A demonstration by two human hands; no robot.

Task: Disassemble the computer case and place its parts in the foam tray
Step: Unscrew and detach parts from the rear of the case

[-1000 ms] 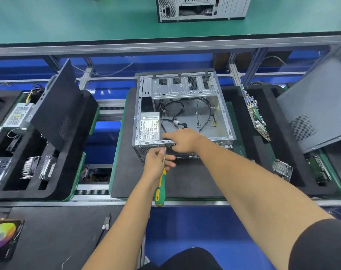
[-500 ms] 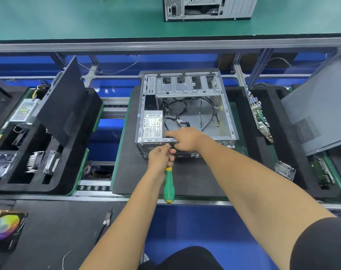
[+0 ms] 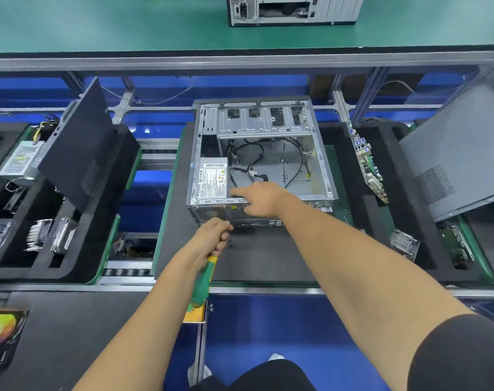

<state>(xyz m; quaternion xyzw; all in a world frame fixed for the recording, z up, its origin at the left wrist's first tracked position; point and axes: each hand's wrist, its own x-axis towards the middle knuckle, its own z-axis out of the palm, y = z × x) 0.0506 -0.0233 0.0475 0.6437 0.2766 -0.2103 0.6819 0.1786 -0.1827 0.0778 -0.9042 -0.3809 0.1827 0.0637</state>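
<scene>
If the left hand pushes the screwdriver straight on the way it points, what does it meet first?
Most likely the rear panel of the computer case, near the power supply. The left hand grips the screwdriver aimed there; its tip is hidden, so contact is unclear.

Far beyond my hands, a second closed tower (image 3: pixel 293 9) stands on the green bench top (image 3: pixel 99 21). Near my left elbow, at the lower left edge, lies a box with a rainbow disc print (image 3: pixel 3 334) on a dark mat (image 3: pixel 71 334).

Case (image 3: pixel 264 153) top open; cables (image 3: pixel 250 167), power supply (image 3: pixel 212 182) crowd interior.
</scene>
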